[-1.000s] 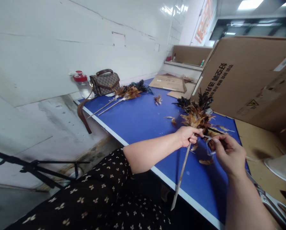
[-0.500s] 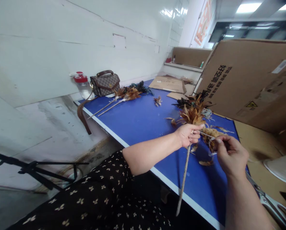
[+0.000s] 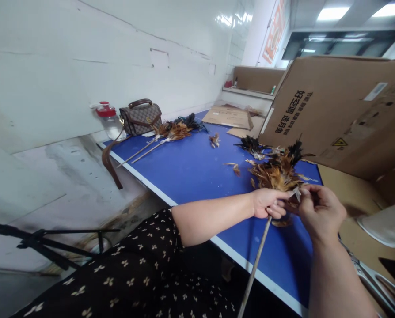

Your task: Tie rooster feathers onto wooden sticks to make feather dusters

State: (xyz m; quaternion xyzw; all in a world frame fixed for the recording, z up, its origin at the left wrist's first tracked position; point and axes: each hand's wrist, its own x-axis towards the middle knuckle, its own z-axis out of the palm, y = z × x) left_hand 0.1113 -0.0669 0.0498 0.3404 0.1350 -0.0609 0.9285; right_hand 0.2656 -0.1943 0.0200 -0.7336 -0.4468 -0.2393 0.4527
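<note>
My left hand [image 3: 268,203] is closed around the stick of a feather duster [image 3: 277,174], just below its brown and black feathers. The bare stick slants down past the table's front edge. My right hand [image 3: 320,210] pinches a whitish strip [image 3: 296,193], which looks like tape or string, close to my left fingertips at the base of the feathers. Behind the duster lies a dark feather bunch [image 3: 250,145]. Loose feathers [image 3: 235,169] are scattered on the blue table [image 3: 191,172].
Two finished-looking feather dusters [image 3: 174,131] lie at the left beside a handbag [image 3: 141,117] and a red-lidded bottle [image 3: 109,119]. A large cardboard box [image 3: 336,110] stands at the right. Scissors [image 3: 376,280] and a spool [image 3: 386,223] are near my right arm.
The duster in my left hand has moved right, its feathers now tilting rightward. My right hand has come closer to my left; the strip stretched between them is now short.
</note>
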